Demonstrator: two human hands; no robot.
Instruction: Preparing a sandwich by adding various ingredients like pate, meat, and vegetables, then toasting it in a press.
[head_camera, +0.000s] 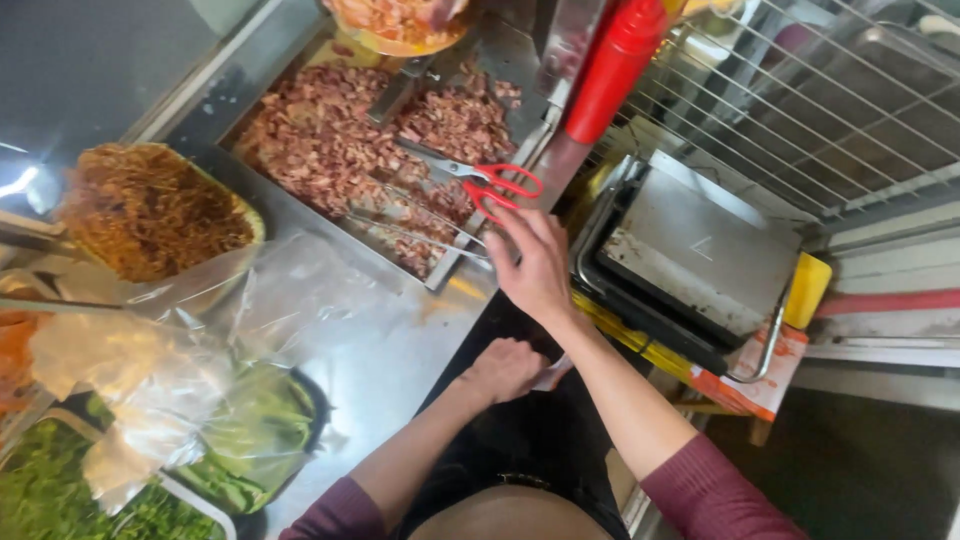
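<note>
My right hand (532, 262) reaches toward the metal tray (300, 215) of chopped browned meat, its fingers spread just below the red handles of a pair of scissors (480, 178) lying on the meat. Thin metal tongs (420, 235) lie across the tray's near edge, right by my fingertips. My left hand (505, 368) rests closed near my waist at the counter's edge, with a scrap of white paper (553, 375) beside it; whether it holds the paper I cannot tell.
A red squeeze bottle (612, 70) stands right of the tray. A flat grill press (690, 250) sits at right under a wire rack (800, 90). Left are a bowl of brown shreds (150, 210), plastic-covered greens (250, 430) and a stuffed plastic bag (140, 385).
</note>
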